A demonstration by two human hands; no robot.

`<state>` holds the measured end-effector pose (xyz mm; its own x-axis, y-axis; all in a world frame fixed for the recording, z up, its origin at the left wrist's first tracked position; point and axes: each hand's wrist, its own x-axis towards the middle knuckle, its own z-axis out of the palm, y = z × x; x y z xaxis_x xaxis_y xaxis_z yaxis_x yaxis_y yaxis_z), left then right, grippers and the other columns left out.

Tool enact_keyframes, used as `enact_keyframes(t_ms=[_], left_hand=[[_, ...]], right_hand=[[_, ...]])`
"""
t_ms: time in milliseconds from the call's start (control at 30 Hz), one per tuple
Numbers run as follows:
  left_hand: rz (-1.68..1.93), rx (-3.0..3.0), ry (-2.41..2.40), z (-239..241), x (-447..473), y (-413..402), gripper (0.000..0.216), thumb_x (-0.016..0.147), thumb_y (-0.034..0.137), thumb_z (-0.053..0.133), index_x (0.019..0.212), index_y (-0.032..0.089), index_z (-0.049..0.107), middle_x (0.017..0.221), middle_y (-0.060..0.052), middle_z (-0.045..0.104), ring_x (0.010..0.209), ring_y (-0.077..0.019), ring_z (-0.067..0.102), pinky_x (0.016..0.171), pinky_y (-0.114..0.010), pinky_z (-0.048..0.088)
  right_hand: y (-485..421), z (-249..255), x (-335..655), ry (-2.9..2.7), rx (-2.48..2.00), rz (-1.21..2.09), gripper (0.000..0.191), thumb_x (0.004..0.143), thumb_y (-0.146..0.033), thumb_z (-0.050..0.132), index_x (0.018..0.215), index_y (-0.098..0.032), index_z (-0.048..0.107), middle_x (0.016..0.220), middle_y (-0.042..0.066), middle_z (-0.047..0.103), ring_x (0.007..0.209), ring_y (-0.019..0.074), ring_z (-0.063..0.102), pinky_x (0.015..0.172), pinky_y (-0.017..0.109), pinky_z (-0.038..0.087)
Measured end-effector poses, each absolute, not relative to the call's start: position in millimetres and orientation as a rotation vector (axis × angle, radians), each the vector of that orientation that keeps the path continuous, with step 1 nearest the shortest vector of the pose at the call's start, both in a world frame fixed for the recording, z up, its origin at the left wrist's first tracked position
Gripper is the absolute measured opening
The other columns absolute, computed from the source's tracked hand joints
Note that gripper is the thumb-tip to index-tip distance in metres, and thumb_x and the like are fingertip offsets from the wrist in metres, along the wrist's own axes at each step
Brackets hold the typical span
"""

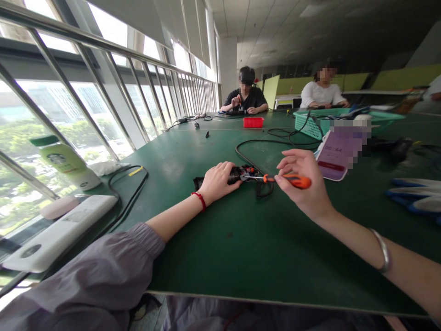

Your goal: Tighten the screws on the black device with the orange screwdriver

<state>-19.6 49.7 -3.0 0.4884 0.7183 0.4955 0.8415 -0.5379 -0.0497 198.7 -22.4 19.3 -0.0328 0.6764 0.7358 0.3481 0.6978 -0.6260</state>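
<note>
My left hand [220,180] is wrapped over a black, elongated device [235,175] and holds it down on the green table. Orange and dark inner parts show at the device's right end, so its casing looks opened there. In my right hand [306,184] is a screwdriver [296,181] with an orange and black handle, gripped between thumb and fingers. Its thin metal shaft points left, and the tip meets the device's exposed end; what exactly it touches is too small to tell. A black cable [241,146] runs from near the device toward the back right.
A phone [339,154] with a timer leans by a teal basket [306,124]. Blue-white gloves [418,195] lie right. A red box [253,122] stands farther back. At left are a bottle [67,163], a white power bank [62,232] and a cable. Two people sit across the table.
</note>
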Motion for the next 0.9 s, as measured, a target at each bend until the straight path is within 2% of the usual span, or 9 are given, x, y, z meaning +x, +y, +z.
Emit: enact_keyframes(t_ms=[167,233,300,367,500,567,600,733,900], left_hand=[[-0.622,-2.453,-1.327,-2.5,-19.3,49.9,0.036,0.082,0.047,0.052,0.104,0.018,0.051,0.099,-0.006,0.062,0.092,-0.0218,0.059,0.074,-0.032,0.046],[-0.625,-2.452,-1.322,-2.7,-19.6,50.3,0.036,0.082,0.047,0.051,0.104,0.018,0.051,0.099,-0.006,0.062,0.092,-0.0217,0.059,0.074,-0.032,0.045],[-0.627,-2.452,-1.315,-3.2,-20.1,50.9,0.037,0.082,0.047,0.051,0.104,0.018,0.051,0.098,-0.006,0.062,0.092,-0.0218,0.059,0.074,-0.032,0.045],[-0.628,-2.451,-1.315,-3.6,-20.6,51.3,0.037,0.082,0.048,0.052,0.104,0.018,0.05,0.098,-0.006,0.062,0.092,-0.0218,0.059,0.073,-0.032,0.045],[-0.627,-2.453,-1.327,-3.3,-20.4,51.1,0.037,0.081,0.048,0.052,0.104,0.018,0.05,0.098,-0.006,0.062,0.092,-0.0215,0.058,0.074,-0.032,0.045],[-0.629,-2.453,-1.33,-2.7,-19.7,50.6,0.037,0.081,0.048,0.052,0.103,0.018,0.051,0.097,-0.006,0.062,0.092,-0.0214,0.058,0.074,-0.032,0.045],[-0.63,-2.451,-1.33,-2.5,-19.4,50.3,0.037,0.081,0.048,0.052,0.103,0.018,0.051,0.097,-0.005,0.062,0.092,-0.0214,0.058,0.074,-0.032,0.045],[-0.636,-2.449,-1.322,-2.3,-18.5,50.0,0.036,0.081,0.047,0.053,0.104,0.018,0.051,0.098,-0.005,0.062,0.091,-0.0213,0.059,0.073,-0.032,0.045],[-0.637,-2.454,-1.325,-3.5,-18.8,51.1,0.037,0.081,0.048,0.053,0.104,0.018,0.051,0.097,-0.006,0.062,0.092,-0.0215,0.059,0.073,-0.031,0.045]], right_hand=[[-24.4,18.4,199.2,-1.668,-1.034,0.523,0.017,0.082,-0.035,0.057,0.091,-0.021,0.056,0.054,-0.006,0.046,0.043,0.0103,0.046,0.046,0.025,0.04],[-24.2,17.5,198.1,-1.635,-0.97,0.477,0.02,0.079,-0.031,0.06,0.096,-0.022,0.055,0.062,-0.004,0.051,0.05,0.0115,0.051,0.05,0.026,0.044],[-23.3,17.3,196.8,-1.599,-0.878,0.411,0.038,0.073,-0.023,0.065,0.107,-0.023,0.05,0.078,-0.001,0.057,0.063,0.0138,0.057,0.059,0.028,0.048],[-22.9,18.0,195.8,-1.59,-0.86,0.395,0.045,0.071,-0.021,0.067,0.111,-0.023,0.046,0.081,-0.001,0.057,0.067,0.0144,0.058,0.062,0.028,0.049],[-25.5,20.3,195.6,-1.659,-1.0,0.437,0.016,0.078,-0.03,0.062,0.089,-0.022,0.055,0.058,-0.005,0.051,0.048,0.0101,0.048,0.049,0.024,0.042],[-26.1,20.2,196.2,-1.692,-1.009,0.404,0.01,0.079,-0.03,0.06,0.084,-0.022,0.057,0.056,-0.005,0.05,0.045,0.0093,0.045,0.047,0.023,0.04],[-25.7,19.7,196.7,-1.692,-0.982,0.373,0.012,0.078,-0.027,0.061,0.087,-0.022,0.056,0.058,-0.005,0.051,0.046,0.0097,0.046,0.048,0.024,0.041],[-21.7,17.5,198.8,-1.648,-0.851,0.326,0.043,0.071,-0.018,0.064,0.11,-0.023,0.048,0.079,-0.001,0.057,0.068,0.0142,0.057,0.063,0.027,0.047],[-24.4,20.4,199.3,-1.758,-1.019,0.487,0.009,0.081,-0.028,0.056,0.083,-0.02,0.059,0.057,-0.004,0.053,0.048,0.0101,0.048,0.05,0.024,0.038]])
